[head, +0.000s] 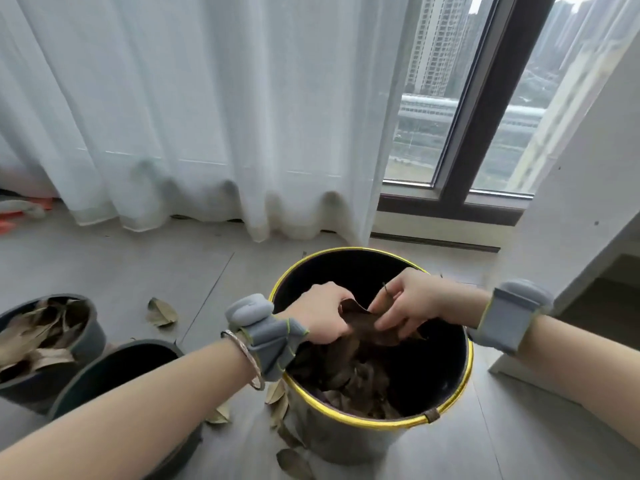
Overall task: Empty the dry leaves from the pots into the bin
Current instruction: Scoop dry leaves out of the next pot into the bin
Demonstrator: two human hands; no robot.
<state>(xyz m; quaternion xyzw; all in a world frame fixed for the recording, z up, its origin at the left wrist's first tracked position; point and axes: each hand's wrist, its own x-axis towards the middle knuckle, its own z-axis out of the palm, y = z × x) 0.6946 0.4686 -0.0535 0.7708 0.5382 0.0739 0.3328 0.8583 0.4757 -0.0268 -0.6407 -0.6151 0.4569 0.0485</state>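
— Floor (114, 268) first: what's it like?
— Grey tiles, with loose dry leaves by the bin's (446, 408) left side and one leaf (161, 312) lying apart, further left.
— And the room?
— White curtain (194, 109) hangs to the floor; a dark-framed window (485, 109) shows towers outside. A white panel (585, 188) stands at right, near the bin.
— Where are the pots?
— Two dark pots at lower left, touching: the far pot (93, 336) holds dry leaves, the near pot (104, 379) shows a dark inside.
— Hands?
— Both over the bin's mouth. The left hand (322, 315) and right hand (410, 301) each pinch the same clump of brown leaves (367, 323), fingers curled on it. More leaves lie in the bin.
— Room to move?
— Open floor between bin and curtain; tight at right by the panel.
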